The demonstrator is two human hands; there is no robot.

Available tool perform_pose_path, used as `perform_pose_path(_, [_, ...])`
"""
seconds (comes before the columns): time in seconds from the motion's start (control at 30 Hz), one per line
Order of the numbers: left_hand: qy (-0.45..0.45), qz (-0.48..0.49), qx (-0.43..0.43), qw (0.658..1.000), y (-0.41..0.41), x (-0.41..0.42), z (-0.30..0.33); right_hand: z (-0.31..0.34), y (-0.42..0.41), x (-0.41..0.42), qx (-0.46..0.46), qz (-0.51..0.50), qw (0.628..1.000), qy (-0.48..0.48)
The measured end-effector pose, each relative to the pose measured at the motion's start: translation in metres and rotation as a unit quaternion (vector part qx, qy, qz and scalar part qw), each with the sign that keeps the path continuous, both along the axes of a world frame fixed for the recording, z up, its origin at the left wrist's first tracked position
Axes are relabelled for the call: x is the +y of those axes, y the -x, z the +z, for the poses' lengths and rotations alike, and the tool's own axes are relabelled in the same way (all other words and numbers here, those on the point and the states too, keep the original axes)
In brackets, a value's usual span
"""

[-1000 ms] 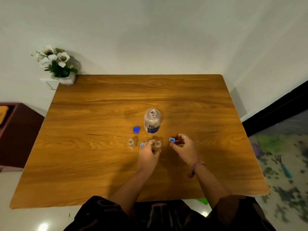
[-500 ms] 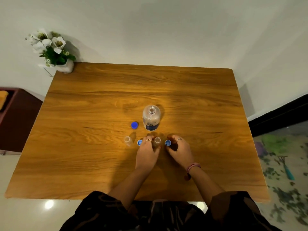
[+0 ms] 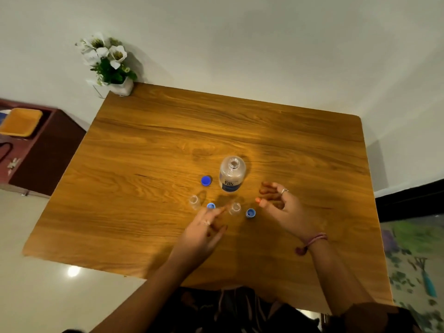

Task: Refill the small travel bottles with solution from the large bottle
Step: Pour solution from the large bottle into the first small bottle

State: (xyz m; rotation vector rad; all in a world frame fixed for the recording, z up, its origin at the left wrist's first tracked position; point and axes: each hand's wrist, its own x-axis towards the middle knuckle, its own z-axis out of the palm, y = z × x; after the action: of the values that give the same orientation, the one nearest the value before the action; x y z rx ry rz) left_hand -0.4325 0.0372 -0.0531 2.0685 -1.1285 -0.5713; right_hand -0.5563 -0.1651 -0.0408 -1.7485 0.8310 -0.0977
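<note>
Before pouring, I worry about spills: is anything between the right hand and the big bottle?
Nothing visible. The right hand hangs open just right of the big bottle, bare table between them; the caps lie elsewhere.

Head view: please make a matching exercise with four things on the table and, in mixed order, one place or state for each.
Things:
1. large bottle
2. dark blue cap
3. flower pot
4. right hand

Descriptions:
A. at the table's far left corner
B. wears a ring, holds nothing
C. upright, with open neck
D. lies just left of the large bottle

Pairs: 1-C, 2-D, 3-A, 4-B
</note>
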Motion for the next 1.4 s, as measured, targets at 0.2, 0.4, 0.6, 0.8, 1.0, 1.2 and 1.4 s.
perform_pose_path(0.2, [0.025, 0.284, 0.050, 0.957, -0.032, 0.021, -0.023, 0.002, -0.050, -0.013, -0.025, 0.040, 0.998, 0.037])
perform_pose_path(0.4, [-0.047, 0.247, 0.167, 0.953, -0.051, 0.000, -0.053, -0.018, -0.084, 0.000, -0.019, 0.038, 0.999, 0.020])
perform_pose_path(0.6, [-0.080, 0.225, 0.182, 0.954, -0.059, -0.003, -0.061, -0.018, -0.088, 0.016, -0.049, -0.059, 0.997, 0.005])
perform_pose_path(0.8, [-0.003, 0.153, 0.203, 0.967, -0.084, -0.010, -0.012, 0.000, -0.094, 0.025, -0.082, -0.192, 0.978, 0.018])
perform_pose_path(1.0, [0.140, 0.096, 0.207, 0.964, -0.120, -0.044, 0.107, 0.087, -0.114, 0.010, -0.163, -0.182, 0.960, 0.135])
perform_pose_path(1.2, [0.251, 0.087, 0.184, 0.946, -0.142, -0.061, 0.197, 0.183, -0.132, -0.010, -0.206, -0.116, 0.951, 0.202])
perform_pose_path(1.4, [0.301, 0.078, 0.150, 0.938, -0.154, -0.065, 0.249, 0.254, -0.145, -0.010, -0.212, -0.062, 0.933, 0.285])
